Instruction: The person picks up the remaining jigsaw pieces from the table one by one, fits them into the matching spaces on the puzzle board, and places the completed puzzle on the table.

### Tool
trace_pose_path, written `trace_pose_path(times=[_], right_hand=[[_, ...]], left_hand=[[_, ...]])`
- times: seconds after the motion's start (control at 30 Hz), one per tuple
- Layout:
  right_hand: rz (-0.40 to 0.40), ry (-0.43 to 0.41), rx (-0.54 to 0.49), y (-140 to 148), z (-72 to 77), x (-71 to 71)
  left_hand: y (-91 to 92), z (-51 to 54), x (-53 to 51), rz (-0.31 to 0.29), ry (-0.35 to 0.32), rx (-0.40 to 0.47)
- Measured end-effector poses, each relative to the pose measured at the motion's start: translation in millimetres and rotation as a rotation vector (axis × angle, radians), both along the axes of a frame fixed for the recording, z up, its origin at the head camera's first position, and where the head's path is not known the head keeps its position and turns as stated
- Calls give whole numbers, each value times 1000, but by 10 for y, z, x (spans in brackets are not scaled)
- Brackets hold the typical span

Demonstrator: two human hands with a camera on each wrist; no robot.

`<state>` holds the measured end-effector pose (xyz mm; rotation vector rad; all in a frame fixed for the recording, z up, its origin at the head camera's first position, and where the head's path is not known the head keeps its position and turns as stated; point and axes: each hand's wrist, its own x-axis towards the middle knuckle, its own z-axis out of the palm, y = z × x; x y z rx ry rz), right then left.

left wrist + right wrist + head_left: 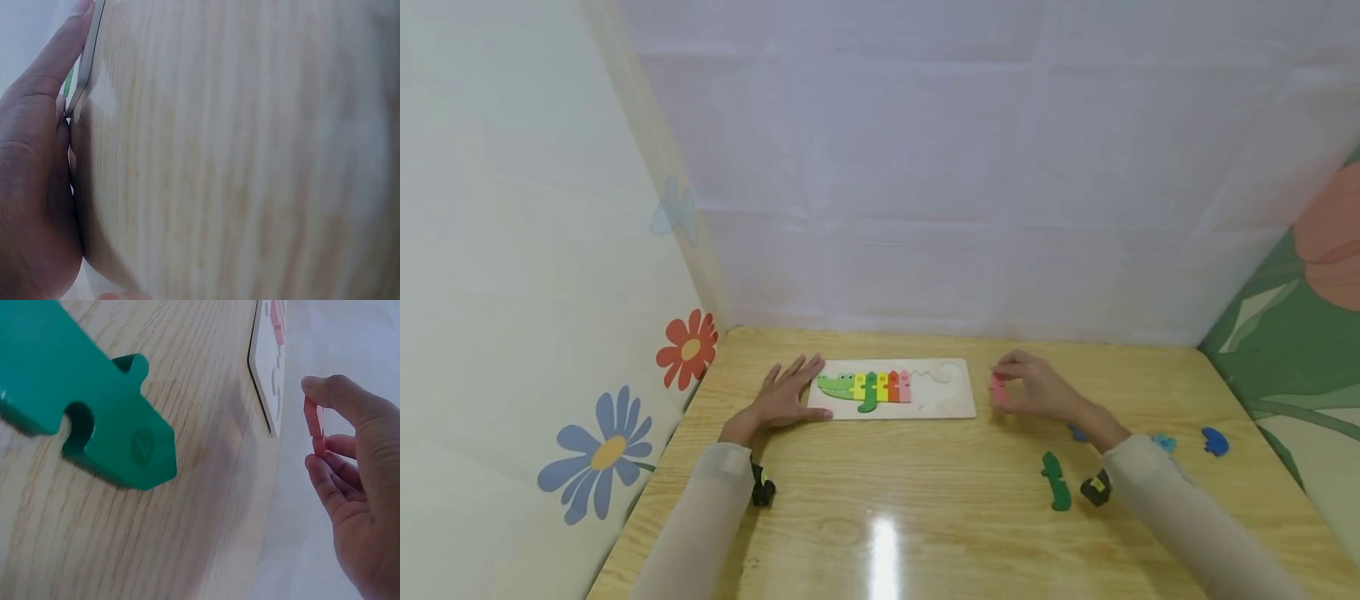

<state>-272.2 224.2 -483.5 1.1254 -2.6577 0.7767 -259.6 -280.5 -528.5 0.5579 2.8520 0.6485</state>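
A pale wooden puzzle board (943, 406) lies on the table, its left part filled with a crocodile head (837, 385) and several coloured body pieces; a curled tail outline shows bare wood at its right. My left hand (786, 396) rests on the board's left end, fingers spread and thumb along the near edge. Just right of the board, my right hand (1033, 387) pinches a pink puzzle piece (314, 419) between thumb and fingers, raised off the table. Nearer me lies a dark green puzzle piece (1056, 482), large in the right wrist view.
Blue puzzle pieces lie at the right: a dark blue one (1215, 442), a light blue one (1165, 442) and one partly behind the right wrist (1077, 433). Black wrist devices are strapped under both forearms. A white sheet (880, 192) stands behind the table.
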Motion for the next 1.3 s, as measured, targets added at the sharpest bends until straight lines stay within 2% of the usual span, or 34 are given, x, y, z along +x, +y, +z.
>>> trace_pose_path(times=[0.13, 0.33, 0.57, 0.73, 1.0, 1.13, 1.3], right_hand=[[4, 4, -9, -67, -3, -6], [9, -35, -5, -155, 27, 0], [12, -76, -2, -244, 22, 3], [22, -54, -7, -290, -8, 2], [39, -39, -22, -394, -35, -8], [42, -47, -30, -452, -36, -5], [28, -71, -13, -512, -45, 0]], left_hand=[[6, 31, 13, 9, -3, -15], [18, 42, 31, 12, 1, -16], [-3, 1, 31, 9, 3, 12], [-19, -59, 8, 6, 12, 9], [5, 38, 32, 9, 2, 9], [23, 49, 31, 22, -18, -14], [19, 32, 18, 14, -12, -21]])
